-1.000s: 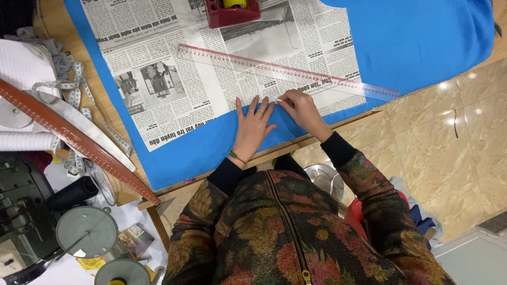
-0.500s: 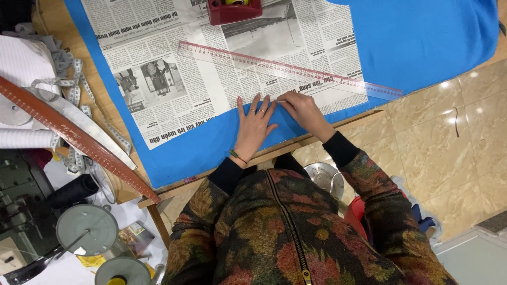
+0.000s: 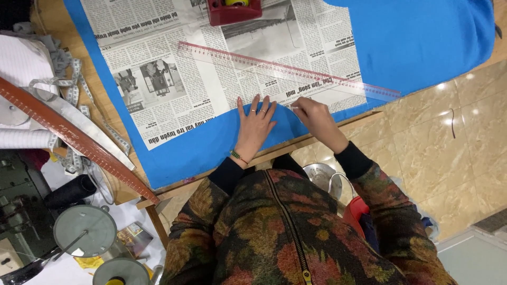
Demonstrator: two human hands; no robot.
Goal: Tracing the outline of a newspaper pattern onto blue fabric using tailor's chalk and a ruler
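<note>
Newspaper sheet (image 3: 211,68) lies across the upper middle of the frame on blue fabric (image 3: 422,42), its lower edge running just above both hands.

Change over the last second: little. Left hand (image 3: 254,126) stays pressed flat in the same spot at centre frame. Right hand (image 3: 314,117) has crept slightly along the paper's lower edge and drawn its fingers in tighter. Clear ruler (image 3: 285,71) has not shifted, still slanting from upper middle down to the right. Reads as slow, careful work along the paper's edge, with the sheet held steady rather than repositioned.

Fingers:
- Left hand: fingers straight and close together, palm down, fingertips on the newspaper's edge, heel on the blue fabric. Pins, does not grasp.
- Right hand: fingers curled into a narrow pinch at the paper's lower right edge. Something small may sit between thumb and forefinger; too small to tell what.

Around: red box (image 3: 234,10) at top centre on the paper. Measuring tape (image 3: 74,79) and long brown curved ruler (image 3: 79,142) at left. Thread spools (image 3: 84,229) lower left.
</note>
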